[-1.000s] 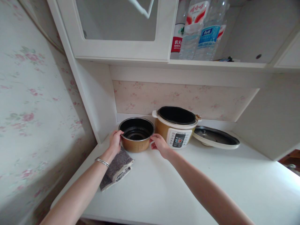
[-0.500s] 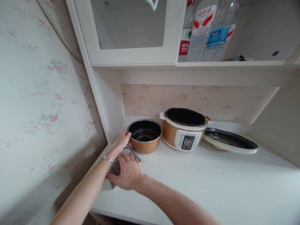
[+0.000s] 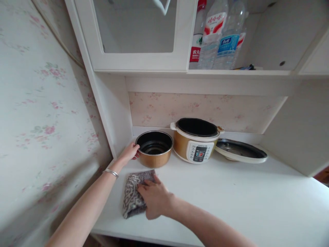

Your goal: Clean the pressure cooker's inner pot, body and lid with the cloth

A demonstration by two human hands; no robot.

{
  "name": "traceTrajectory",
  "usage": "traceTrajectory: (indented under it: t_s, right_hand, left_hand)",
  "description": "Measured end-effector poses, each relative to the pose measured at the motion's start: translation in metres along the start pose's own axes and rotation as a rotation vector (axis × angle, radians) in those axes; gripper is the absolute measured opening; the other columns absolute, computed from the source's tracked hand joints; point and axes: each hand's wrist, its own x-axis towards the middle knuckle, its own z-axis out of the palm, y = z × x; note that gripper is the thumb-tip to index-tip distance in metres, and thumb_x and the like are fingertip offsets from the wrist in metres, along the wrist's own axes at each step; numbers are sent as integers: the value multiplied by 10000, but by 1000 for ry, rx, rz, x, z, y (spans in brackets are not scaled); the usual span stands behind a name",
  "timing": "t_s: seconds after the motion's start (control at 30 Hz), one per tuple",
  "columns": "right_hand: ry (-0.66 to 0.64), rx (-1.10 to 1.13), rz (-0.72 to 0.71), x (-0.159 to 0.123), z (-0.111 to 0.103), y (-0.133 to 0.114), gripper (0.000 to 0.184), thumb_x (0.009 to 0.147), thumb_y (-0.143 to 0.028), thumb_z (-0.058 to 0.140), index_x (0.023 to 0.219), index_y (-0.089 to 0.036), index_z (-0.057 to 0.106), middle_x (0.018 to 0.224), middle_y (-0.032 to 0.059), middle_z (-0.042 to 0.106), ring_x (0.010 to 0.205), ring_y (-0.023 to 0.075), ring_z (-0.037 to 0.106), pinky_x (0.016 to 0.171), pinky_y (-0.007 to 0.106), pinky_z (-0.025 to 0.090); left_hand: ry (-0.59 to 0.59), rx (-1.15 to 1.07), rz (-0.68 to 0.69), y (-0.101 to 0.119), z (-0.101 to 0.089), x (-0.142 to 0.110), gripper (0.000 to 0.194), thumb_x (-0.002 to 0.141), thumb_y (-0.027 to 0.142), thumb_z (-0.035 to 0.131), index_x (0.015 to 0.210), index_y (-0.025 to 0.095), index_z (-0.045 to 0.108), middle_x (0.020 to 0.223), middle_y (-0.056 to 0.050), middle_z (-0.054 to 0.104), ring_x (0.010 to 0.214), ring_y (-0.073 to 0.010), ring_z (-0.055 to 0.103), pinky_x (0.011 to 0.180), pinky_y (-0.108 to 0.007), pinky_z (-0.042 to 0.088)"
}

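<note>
Folded grey-brown patterned cloth [image 3: 131, 192] beneath the loosely spread right hand [image 3: 156, 200]; apparently being pressed or shifted. Left hand [image 3: 127, 153] pinched on the black-lined round gold pot [image 3: 155, 160], ahead of the right fingers. Best kept flat-palmed, pot steady. White counter [image 3: 218, 206] underneath; floral wallpaper [image 3: 51, 103] left of both hands.

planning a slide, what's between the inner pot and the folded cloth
Only a narrow bare strip of white counter separates pot and cloth, in the head view.
</note>
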Motion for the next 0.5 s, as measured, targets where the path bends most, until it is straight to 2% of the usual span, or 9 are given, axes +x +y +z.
traceTrajectory:
  t_s: [0.1, 0.17, 0.27, 0.33, 0.43, 0.5]
  right_hand:
    - [89, -11, 25, -21, 1, 4, 880, 618, -582, 652, 1335, -130, 412, 1344, 169, 485, 1256, 360, 384, 1086, 602, 174]
    - [167, 8, 41, -31, 9, 2, 948, 665, -686, 573, 1399, -136, 333, 1400, 162, 424, 1285, 343, 349, 1112, 574, 135]
    - [215, 19, 50, -47, 22, -5, 970, 715, -737, 493, 1439, -135, 264, 1402, 151, 426, 1303, 324, 328, 1134, 562, 36]
    - [204, -3, -4, -61, 27, -9, 990, 726, -754, 469, 1448, -116, 241, 1440, 160, 377, 1347, 332, 259, 1131, 572, -11]
    - [178, -66, -78, -84, 32, -14, 941, 772, -718, 468, 1444, -101, 238, 1507, 182, 247, 1389, 331, 176, 1130, 578, 10]
    - [176, -93, -87, -97, 36, -15, 843, 803, -654, 499, 1421, -124, 283, 1503, 176, 263, 1378, 319, 221, 1132, 570, 51]
  left_hand:
    - [18, -11, -19, 5, 4, -3, 213, 826, 386, 427, 928, 201, 455, 713, -25, 629, 621, -167, 644, 529, -247, 479]
    - [32, -20, -36, 9, 7, -5, 209, 829, 380, 412, 940, 208, 453, 718, -27, 634, 634, -174, 648, 541, -260, 487]
    - [46, -24, -59, 12, 10, -7, 216, 835, 386, 393, 957, 215, 446, 722, -26, 629, 632, -177, 650, 544, -269, 493]
    - [46, -13, -59, 13, 10, -7, 215, 836, 384, 393, 957, 214, 444, 726, -29, 627, 623, -176, 648, 539, -269, 493]
    - [46, 16, -54, 12, 10, -7, 207, 835, 374, 396, 948, 210, 449, 730, -34, 632, 620, -174, 646, 540, -269, 493]
    - [62, 43, -39, 11, 11, -5, 208, 837, 373, 392, 945, 208, 457, 742, -39, 639, 649, -177, 649, 551, -268, 493]
